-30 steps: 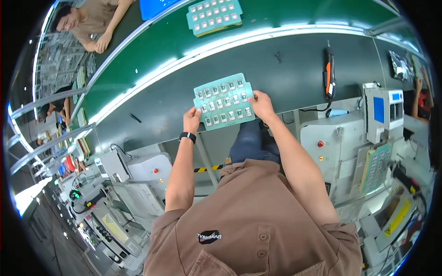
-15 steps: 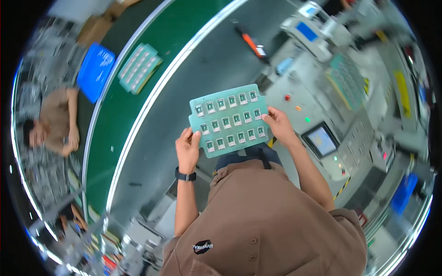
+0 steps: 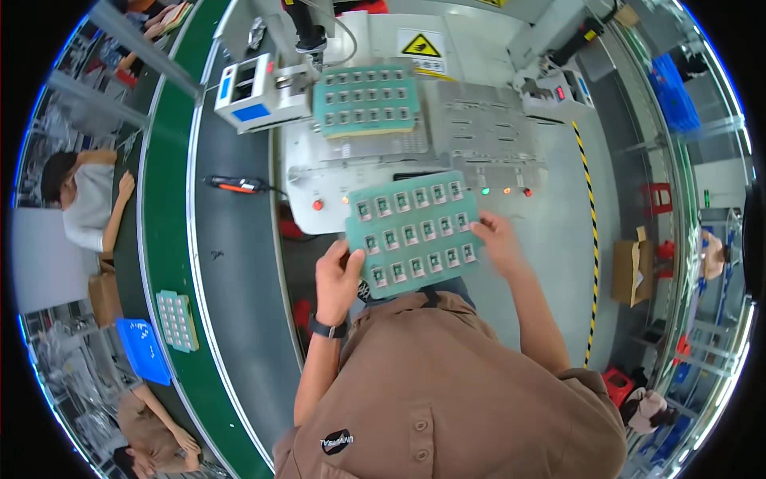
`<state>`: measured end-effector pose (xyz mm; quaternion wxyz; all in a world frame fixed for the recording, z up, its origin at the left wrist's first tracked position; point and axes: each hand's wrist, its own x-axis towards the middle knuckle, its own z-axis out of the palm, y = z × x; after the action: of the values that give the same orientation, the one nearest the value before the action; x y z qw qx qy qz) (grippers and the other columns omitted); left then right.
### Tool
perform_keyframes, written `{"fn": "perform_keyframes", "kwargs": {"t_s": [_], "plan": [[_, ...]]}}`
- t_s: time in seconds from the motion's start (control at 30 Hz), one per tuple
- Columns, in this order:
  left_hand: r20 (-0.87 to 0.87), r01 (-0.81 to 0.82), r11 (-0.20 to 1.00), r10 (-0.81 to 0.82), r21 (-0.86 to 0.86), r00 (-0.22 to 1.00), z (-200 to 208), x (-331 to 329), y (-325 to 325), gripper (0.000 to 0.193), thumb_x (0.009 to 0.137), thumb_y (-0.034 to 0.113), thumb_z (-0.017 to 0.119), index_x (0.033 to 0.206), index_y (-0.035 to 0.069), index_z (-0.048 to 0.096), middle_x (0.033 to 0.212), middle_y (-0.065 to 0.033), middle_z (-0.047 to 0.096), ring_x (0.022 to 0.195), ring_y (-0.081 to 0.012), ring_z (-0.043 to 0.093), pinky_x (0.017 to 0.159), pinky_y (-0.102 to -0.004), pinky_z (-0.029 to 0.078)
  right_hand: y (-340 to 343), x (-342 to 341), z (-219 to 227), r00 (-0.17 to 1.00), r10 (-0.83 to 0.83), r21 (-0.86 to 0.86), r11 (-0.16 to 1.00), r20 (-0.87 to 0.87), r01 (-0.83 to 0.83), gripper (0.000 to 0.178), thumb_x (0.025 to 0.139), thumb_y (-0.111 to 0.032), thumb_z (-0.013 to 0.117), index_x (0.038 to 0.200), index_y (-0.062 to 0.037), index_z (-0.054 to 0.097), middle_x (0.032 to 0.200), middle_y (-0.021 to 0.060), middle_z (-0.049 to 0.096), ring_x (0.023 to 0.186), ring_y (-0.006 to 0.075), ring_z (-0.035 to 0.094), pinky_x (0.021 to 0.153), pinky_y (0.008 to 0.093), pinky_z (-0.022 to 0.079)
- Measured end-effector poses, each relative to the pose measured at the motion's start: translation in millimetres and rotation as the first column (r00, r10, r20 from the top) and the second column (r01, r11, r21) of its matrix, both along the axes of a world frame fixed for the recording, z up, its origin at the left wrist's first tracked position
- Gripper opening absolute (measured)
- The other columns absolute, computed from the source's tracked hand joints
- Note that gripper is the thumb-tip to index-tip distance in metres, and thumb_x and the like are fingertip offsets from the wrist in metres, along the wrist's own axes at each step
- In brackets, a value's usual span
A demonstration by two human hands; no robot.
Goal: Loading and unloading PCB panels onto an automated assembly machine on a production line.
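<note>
I hold a teal tray of small square parts, set in three rows, flat in front of my chest. My left hand grips its left edge, with a black watch on that wrist. My right hand grips its right edge. The tray hangs just in front of a white machine table with red and green buttons along its front. A second teal tray of the same kind lies on a metal fixture on that machine.
A bare metal fixture plate sits to the right of the loaded one. A green conveyor belt curves along my left, carrying another teal tray and a blue bin. An orange-black tool lies on the grey bench. People sit beyond the belt.
I have turned from the conveyor toward the white machine, carrying the tray in both hands. The machine's fixtures now lie straight ahead and the belt is at my left.
</note>
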<state>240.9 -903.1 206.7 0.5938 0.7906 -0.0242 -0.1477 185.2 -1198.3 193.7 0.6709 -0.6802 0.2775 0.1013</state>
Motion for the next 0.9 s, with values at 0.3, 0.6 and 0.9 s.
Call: {"fn": "perform_keyframes", "kwargs": {"t_s": [0.3,0.6,0.9], "plan": [[-0.059,0.118,0.992,-0.116,0.039,0.992,-45.9,106.4,-217.1,0.017,0.082,0.011,0.055,0.081,-0.006,0.054,0.056,-0.0086,0.042,0.056,-0.0107,0.036,0.051,-0.0288,0.035,-196.6,69.3,-12.6,0.993,-0.088,-0.231,0.971,-0.083,0.067,0.02,0.087,-0.01,0.053,0.1,0.0016,0.063,0.087,0.002,0.062,0.081,0.0077,0.053,0.074,0.0257,0.043],[-0.134,0.015,0.997,-0.004,0.081,0.991,-90.2,148.8,-277.8,0.017,0.084,0.01,0.056,0.078,-0.006,0.053,0.056,-0.0037,0.042,0.057,-0.0086,0.034,0.051,-0.0279,0.035,-264.7,130.7,-62.2,0.991,-0.061,-0.089,0.995,-0.123,0.051,0.02,0.084,-0.012,0.056,0.095,0.0032,0.063,0.076,0.0007,0.057,0.068,0.0088,0.046,0.064,0.026,0.039],[-0.103,0.082,0.967,-0.059,0.24,0.993,-102.7,159.9,-276.6,0.02,0.082,0.01,0.058,0.075,-0.006,0.049,0.055,-0.0073,0.041,0.056,-0.0124,0.032,0.051,-0.03,0.034,-264.6,130.0,-76.4,0.984,0.019,-0.122,0.992,-0.176,-0.041,0.017,0.086,-0.01,0.056,0.095,0.0034,0.062,0.077,-0.0006,0.057,0.07,0.0066,0.047,0.065,0.0239,0.039]]}}
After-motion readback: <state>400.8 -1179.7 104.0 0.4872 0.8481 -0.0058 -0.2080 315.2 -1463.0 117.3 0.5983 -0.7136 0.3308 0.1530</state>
